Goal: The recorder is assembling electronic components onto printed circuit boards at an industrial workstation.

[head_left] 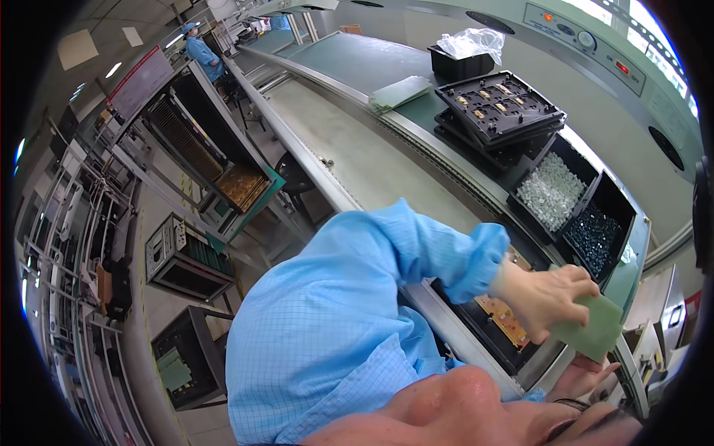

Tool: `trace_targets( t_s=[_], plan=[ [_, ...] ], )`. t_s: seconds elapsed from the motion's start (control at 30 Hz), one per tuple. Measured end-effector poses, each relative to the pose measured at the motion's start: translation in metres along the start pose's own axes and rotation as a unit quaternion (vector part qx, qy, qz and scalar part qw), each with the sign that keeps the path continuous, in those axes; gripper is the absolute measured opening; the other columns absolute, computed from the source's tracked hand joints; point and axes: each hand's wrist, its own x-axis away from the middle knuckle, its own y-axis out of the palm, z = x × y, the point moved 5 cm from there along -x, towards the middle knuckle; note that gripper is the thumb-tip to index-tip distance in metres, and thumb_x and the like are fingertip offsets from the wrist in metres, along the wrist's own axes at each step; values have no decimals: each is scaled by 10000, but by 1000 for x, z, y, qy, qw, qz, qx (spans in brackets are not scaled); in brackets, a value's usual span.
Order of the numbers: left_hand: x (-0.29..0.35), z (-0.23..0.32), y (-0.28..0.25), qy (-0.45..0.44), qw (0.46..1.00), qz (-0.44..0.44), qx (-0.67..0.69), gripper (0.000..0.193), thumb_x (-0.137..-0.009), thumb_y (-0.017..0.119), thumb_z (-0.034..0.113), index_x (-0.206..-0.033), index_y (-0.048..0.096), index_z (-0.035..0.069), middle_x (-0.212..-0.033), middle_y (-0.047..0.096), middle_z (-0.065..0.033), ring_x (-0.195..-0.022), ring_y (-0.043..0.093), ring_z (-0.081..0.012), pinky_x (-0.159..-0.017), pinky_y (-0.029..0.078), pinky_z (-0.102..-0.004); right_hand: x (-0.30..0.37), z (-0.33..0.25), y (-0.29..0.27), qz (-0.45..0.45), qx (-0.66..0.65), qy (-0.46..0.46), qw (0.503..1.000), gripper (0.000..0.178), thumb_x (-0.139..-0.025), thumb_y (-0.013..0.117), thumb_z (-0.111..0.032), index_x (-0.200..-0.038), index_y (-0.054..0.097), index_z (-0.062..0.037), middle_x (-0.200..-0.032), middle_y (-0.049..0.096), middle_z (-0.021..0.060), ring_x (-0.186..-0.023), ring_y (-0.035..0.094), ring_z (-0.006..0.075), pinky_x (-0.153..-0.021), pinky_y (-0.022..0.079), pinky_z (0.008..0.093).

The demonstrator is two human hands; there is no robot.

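Observation:
My left hand (547,297) reaches across to the right, its fingers closed over the upper left part of a thin, light green board (599,331). My right hand (580,377) is at the lower edge of the same board, its fingertips meeting that edge; part of this hand is hidden below. Under my left wrist lies a black frame (476,316) holding orange-brown circuit boards (506,321). Just beyond my left hand stand two black bins, one with whitish small parts (552,192) and one with dark blue small parts (593,238).
Black trays (500,108) are stacked beyond the bins, by a black box with clear plastic (472,46). Light green sheets (400,93) lie on the bench. A conveyor (372,149) runs away to the upper left. Racks (197,141) stand left; a person in blue (202,56) sits far off.

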Motion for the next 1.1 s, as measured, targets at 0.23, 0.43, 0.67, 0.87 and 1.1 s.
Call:
trace_targets(
  t_s=[0.23, 0.43, 0.67, 0.87, 1.1],
  plan=[
    [57, 7, -38, -91, 994, -59, -15, 725, -562, 807, 248, -1234, 560, 127, -1364, 405, -279, -1251, 419, -484, -1053, 395, -563, 21, 25, 51, -74, 183, 61, 978, 307, -1058, 508, -263, -1168, 568, 17, -1054, 672, 94, -965, 660, 148, -856, 532, 272],
    [62, 10, -60, -141, 984, -62, -91, 762, -600, 879, 289, -1256, 547, 90, -1330, 453, -243, -1189, 481, -426, -969, 474, -509, 41, 37, 93, -79, 204, 48, 975, 252, -1053, 529, -234, -1135, 562, 3, -1062, 663, 88, -910, 657, 131, -799, 546, 274],
    [61, 4, -42, -160, 970, -172, -62, 775, -596, 875, 290, -1255, 542, 55, -1281, 480, -227, -1139, 504, -389, -935, 488, -471, 54, 40, 87, -54, 205, 87, 973, 258, -1060, 516, -238, -1140, 555, 4, -1007, 674, 82, -867, 666, 133, -787, 559, 290],
    [59, 0, -36, -158, 961, -208, -88, 780, -594, 851, 286, -1276, 538, 71, -1273, 487, -224, -1126, 500, -383, -897, 485, -461, 46, 41, 50, -144, 256, 134, 947, 327, -1078, 472, -283, -1084, 607, 14, -970, 683, 88, -812, 650, 135, -750, 556, 293],
    [74, -5, -66, -184, 961, -177, -107, 811, -563, 860, 291, -1281, 542, 88, -1267, 497, -210, -1121, 509, -384, -906, 487, -471, 27, 43, -21, -51, 538, -12, 841, 402, -1083, 471, -317, -1183, 653, 26, -924, 691, 72, -794, 628, 126, -735, 511, 264]
  ],
)
